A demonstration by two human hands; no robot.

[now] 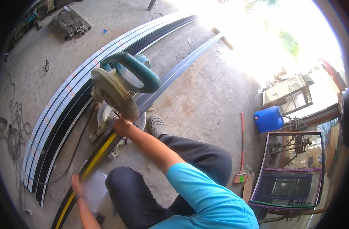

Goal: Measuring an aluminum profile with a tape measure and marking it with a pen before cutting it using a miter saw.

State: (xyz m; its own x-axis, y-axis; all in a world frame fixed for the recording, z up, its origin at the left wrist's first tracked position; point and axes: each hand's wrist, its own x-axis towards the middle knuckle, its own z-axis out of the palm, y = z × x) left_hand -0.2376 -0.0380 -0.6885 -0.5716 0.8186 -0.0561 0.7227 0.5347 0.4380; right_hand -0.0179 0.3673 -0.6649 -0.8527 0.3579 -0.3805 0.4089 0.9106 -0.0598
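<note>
A teal-and-cream miter saw point(117, 82) stands on the floor in front of me, its handle up and its guard over the turntable. A long dark profile point(105, 147) with a yellow strip point(92, 164) along it runs from the lower left into the saw. My left hand point(78, 185) grips its edge near the lower end. My right hand point(123, 126) is closed at the profile close below the saw guard. A thin dark tip shows at its fingers; what it belongs to is hidden. Beyond the saw a grey profile point(182, 66) stretches toward the bright opening.
Several long white-filmed and black profiles point(67, 93) lie to the left. Tangled cable point(16, 133) and a stack of metal tubes point(71, 23) are farther out. At the right are a red-handled broom point(242, 145), a blue drum point(269, 119) and leaning window frames point(288, 171).
</note>
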